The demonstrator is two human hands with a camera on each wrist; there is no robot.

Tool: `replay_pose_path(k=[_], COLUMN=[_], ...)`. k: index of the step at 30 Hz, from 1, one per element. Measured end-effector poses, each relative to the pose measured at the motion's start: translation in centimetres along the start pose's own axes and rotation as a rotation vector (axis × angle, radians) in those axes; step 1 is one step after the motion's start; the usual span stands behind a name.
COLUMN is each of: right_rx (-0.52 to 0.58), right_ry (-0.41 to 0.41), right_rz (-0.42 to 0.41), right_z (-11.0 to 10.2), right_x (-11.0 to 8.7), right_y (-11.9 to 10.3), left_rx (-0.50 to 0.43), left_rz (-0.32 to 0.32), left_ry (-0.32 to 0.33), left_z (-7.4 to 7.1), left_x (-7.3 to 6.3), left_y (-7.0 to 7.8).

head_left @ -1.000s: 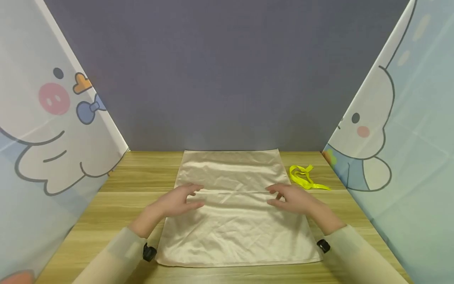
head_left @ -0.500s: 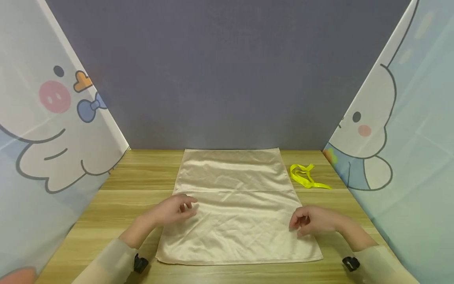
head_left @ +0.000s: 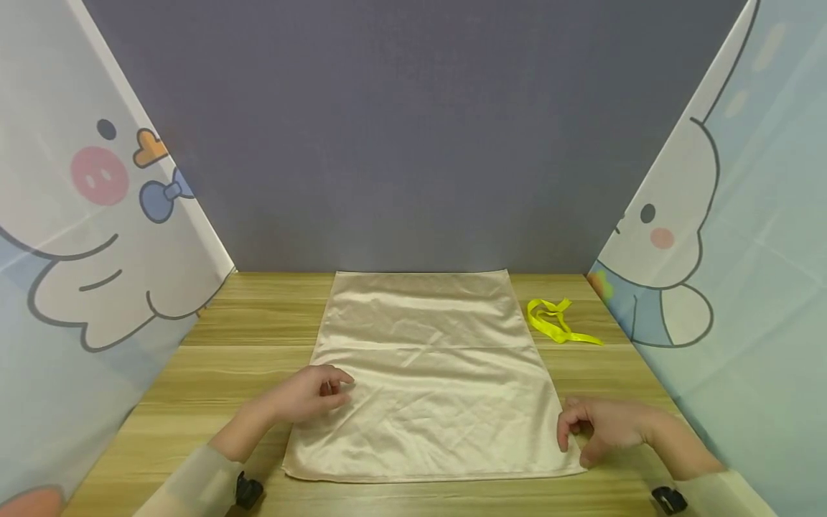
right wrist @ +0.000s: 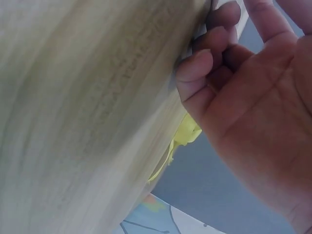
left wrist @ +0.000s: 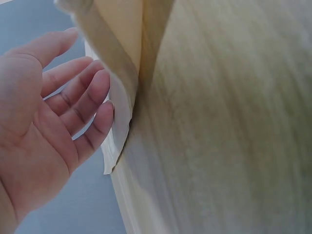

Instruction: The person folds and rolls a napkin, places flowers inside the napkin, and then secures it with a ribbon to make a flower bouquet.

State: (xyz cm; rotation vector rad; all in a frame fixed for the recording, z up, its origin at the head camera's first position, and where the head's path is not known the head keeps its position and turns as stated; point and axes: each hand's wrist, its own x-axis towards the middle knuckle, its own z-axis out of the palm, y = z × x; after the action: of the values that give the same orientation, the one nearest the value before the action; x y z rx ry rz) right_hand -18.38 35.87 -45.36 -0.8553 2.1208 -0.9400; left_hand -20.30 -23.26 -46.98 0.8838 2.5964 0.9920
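Note:
A beige satin cloth (head_left: 426, 424) lies spread flat and slightly wrinkled in the middle of the table, a crease running across it. Over its left edge hovers my left hand (head_left: 306, 393), fingers loosely bent and holding nothing; the left wrist view shows the palm (left wrist: 34, 131) beside the cloth's edge (left wrist: 117, 58). My right hand (head_left: 610, 429) is at the cloth's front right corner, thumb and bent forefinger apart on either side of the edge. Whether its fingertips touch the fabric cannot be told. In the right wrist view several fingers (right wrist: 195, 68) curl inward.
A yellow ribbon (head_left: 555, 327) lies loosely looped on the wooden table (head_left: 207, 388), right of the cloth. A plain grey wall (head_left: 413, 143) stands behind, and cartoon-printed curtains (head_left: 84, 273) close in both sides.
My right hand has moved right and toward me, from above the cloth's middle to its front right corner. The left hand has drawn back slightly toward me and left. The cloth has stayed put.

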Motion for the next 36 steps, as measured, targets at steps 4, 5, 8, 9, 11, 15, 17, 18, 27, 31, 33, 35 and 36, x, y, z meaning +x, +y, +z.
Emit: replay_pose_path(k=[4, 5, 8, 9, 11, 15, 17, 18, 27, 31, 33, 35, 36], right_rx=[-0.008, -0.008, -0.013, -0.015, -0.024, 0.000, -0.008, -0.011, -0.070, -0.111, -0.122, -0.116, -0.111], right_ry=[0.018, 0.023, 0.037, 0.043, 0.055, 0.067, 0.080, 0.087, 0.190, 0.236, 0.263, 0.288, 0.300], right_rz=[-0.010, -0.016, -0.056, -0.068, -0.088, -0.100, -0.117, -0.130, -0.260, -0.282, -0.282, -0.275, -0.276], right_z=[0.4, 0.4, 0.6, 0.6, 0.7, 0.6, 0.3, 0.2, -2.0, -3.0, -3.6, -4.1, -4.4], right_x=[0.1, 0.1, 0.2, 0.2, 0.3, 0.4, 0.5, 0.6, 2.4, 3.3, 3.8, 4.2, 4.4], right_y=[0.1, 0.2, 0.3, 0.4, 0.5, 0.7, 0.5, 0.4, -1.7, -2.5, -2.8, -3.1, -3.2], left_rx=[-0.005, -0.002, 0.003, 0.000, 0.002, 0.002, 0.004, 0.008, 0.036, 0.048, 0.065, 0.081, 0.088], left_rz=[0.000, -0.001, -0.003, -0.011, -0.006, 0.021, 0.037, 0.052, 0.119, 0.146, 0.176, 0.205, 0.225], left_ry=[0.000, 0.000, -0.001, -0.003, -0.003, -0.003, 0.003, 0.007, 0.017, 0.003, -0.001, -0.011, -0.017], left_z=[0.0, 0.0, 0.0, -0.1, -0.1, 0.0, 0.0, 0.1, 0.2, 0.4, 0.5, 0.7, 0.9], left_x=[0.0, 0.0, -0.1, -0.2, -0.2, 0.0, 0.2, 0.3, 1.5, 2.2, 2.6, 3.0, 3.3], left_y=[0.1, 0.1, 0.2, 0.3, 0.4, 0.6, 0.7, 0.8, 1.8, 3.0, 3.8, 4.6, 5.1])
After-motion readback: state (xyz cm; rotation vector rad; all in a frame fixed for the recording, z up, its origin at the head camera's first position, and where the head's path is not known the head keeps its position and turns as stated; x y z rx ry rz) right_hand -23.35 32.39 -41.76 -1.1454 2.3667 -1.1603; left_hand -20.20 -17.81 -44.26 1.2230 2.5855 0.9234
